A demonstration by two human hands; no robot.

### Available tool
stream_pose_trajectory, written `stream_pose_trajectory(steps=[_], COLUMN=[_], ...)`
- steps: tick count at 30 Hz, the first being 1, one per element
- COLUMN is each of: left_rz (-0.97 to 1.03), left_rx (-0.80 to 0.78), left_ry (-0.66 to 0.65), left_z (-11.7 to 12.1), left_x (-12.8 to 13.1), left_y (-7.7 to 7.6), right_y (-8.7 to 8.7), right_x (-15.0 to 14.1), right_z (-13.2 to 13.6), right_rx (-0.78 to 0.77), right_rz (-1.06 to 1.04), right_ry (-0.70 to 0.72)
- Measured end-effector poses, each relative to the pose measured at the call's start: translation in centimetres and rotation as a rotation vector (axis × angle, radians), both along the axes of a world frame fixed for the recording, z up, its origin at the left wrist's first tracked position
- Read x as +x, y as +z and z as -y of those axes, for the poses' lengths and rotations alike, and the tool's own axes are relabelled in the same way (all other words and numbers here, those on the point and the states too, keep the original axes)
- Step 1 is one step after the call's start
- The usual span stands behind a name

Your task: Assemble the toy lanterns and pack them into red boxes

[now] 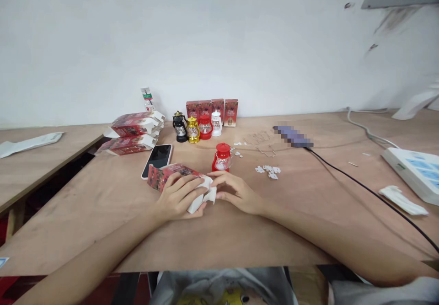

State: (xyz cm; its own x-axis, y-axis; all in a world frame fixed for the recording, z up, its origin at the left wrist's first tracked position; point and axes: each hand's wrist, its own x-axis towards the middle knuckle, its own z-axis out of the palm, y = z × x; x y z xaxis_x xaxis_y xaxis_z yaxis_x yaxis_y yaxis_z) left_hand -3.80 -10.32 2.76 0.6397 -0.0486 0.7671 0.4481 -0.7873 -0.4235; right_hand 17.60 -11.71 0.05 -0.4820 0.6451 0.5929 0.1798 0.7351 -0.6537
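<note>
My left hand (178, 196) is wrapped round a red printed cardboard box (164, 173), which lies on its side above the table. The box's end toward the right stands open, with white flaps sticking out. My right hand (242, 194) has its thumb and fingers at those flaps, gripping the edge; the exact contact is partly hidden. Just behind my right fingertips a small red lantern (222, 155) stands upright, its base partly covered by the hand. A phone (158, 157) with a pale case lies beside the box's far left end.
Black (180, 129), gold (193, 130), red (206, 129) and white lanterns (216, 124) stand before several upright red boxes (231, 112). Stacked boxes (132, 133) lie back left. Small white pieces (270, 171), wire loops (257, 138) and a black cable (356, 177) lie to the right.
</note>
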Motion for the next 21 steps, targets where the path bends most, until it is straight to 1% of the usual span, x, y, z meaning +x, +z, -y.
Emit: stream_pose_trajectory(steps=[3,4,6,12,21], left_rz=[-0.022,-0.027,-0.032,-0.014,-0.037], left_rx=[-0.008,-0.011,-0.011,-0.031,-0.021], left_ry=[-0.032,-0.043,-0.060,-0.065,-0.071], left_z=[0.1,0.1,0.1,0.0,0.1], left_x=[0.3,0.3,0.4,0.2,0.3], left_y=[0.0,-0.1,-0.2,-0.6,-0.6], right_y=[-0.1,-0.1,-0.2,-0.2,-0.4], right_x=[-0.5,-0.7,-1.0,-1.4,-1.7], right_z=[0.4,0.5,0.8,1.1,1.2], right_rx=[-0.217,-0.271,-0.330,-0.360,-0.357], right_rz=[-0.110,-0.140,-0.189,-0.227,-0.231], right_ry=[0.086,0.102,0.100,0.024,-0.039])
